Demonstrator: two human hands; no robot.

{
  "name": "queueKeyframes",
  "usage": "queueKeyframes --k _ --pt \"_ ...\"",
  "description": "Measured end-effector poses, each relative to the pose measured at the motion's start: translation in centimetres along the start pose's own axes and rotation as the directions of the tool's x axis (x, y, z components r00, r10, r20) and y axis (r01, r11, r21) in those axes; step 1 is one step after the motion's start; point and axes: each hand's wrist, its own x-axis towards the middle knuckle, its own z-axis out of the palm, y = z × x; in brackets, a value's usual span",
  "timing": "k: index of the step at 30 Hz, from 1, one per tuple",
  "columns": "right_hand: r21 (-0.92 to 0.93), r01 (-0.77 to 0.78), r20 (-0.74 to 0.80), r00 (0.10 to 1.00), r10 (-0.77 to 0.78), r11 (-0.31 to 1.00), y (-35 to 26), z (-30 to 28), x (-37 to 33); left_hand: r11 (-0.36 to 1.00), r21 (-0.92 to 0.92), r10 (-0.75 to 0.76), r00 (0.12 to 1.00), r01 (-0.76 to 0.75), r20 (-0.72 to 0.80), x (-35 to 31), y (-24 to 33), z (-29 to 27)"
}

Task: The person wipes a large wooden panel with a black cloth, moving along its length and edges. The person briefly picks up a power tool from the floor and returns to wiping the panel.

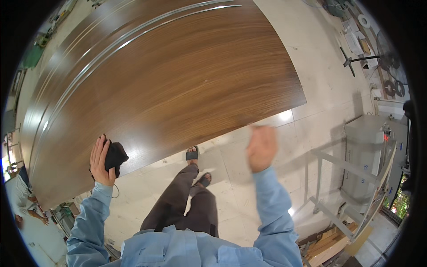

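Note:
A large brown wood-grain panel [191,84] spreads out in front of me. Near its front edge, at the left, my left hand [101,162] presses a bunched black cloth [116,155] against the surface. The fingers lie along the cloth's left side, with the thumb across it. My right hand [262,147] is in the air just off the front edge, right of my feet. Motion smears its fingers, and no object shows in it. Long pale metallic strips [129,38] run lengthwise over the panel's far part.
A grey metal frame [347,169] stands on the right beside a large box [356,133]. Wooden boards [327,247] lie low at the right. A black fan [389,58] stands at the far right. Another person [26,200] is at the far left. Pale tiled floor [240,187] surrounds the panel.

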Motion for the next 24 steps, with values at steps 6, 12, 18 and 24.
queueKeyframes --k 6,12,18,24 --pt "-0.06 0.033 -0.078 0.996 -0.037 0.998 1.8 -1.8 2.3 1.0 0.025 -0.012 1.0 0.012 -0.019 -0.1 0.1 0.4" --pt "-0.099 0.049 -0.069 0.996 -0.056 0.994 1.0 -0.4 0.9 1.0 0.027 -0.006 1.0 0.006 -0.011 -0.4 -0.1 0.0" --pt "0.091 0.093 0.048 0.994 -0.097 0.992 -2.2 -0.5 -0.5 0.999 0.008 0.032 0.998 -0.032 -0.061 0.0 0.5 -0.5" --pt "-0.138 -0.074 -0.071 0.995 0.064 0.988 1.6 -0.6 3.1 1.0 0.008 -0.01 0.999 0.01 -0.041 -0.5 0.1 -0.2"
